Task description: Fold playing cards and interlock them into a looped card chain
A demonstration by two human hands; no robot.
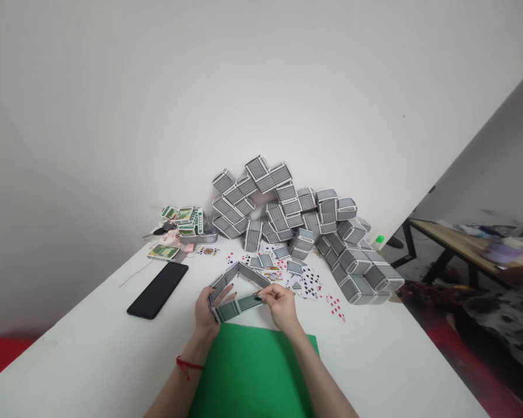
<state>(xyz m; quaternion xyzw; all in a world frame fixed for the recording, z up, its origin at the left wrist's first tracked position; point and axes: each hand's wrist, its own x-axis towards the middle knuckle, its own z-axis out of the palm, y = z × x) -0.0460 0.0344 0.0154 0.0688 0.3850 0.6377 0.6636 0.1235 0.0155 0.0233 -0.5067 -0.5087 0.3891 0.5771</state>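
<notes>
Between my hands is a four-sided frame of folded playing cards [228, 312], grey-green on its outer faces and held up over the table. My left hand [206, 310] grips its left corner, with some fingers reaching inside the frame. My right hand [280, 305] pinches the frame's right end with thumb and forefinger; the exact joint there is partly covered. Loose playing cards [310, 281] lie scattered just beyond, some face up. A green sheet [253, 371] lies under my forearms, and a red string bracelet [189, 366] circles my left wrist.
Many folded card blocks [283, 212] are stacked against the wall, more blocks [357, 270] running down the right side. A black phone [157, 290] lies on the left of the white table [91, 342]. Card boxes [187, 220] sit behind it. A wooden desk [448, 244] stands farther right.
</notes>
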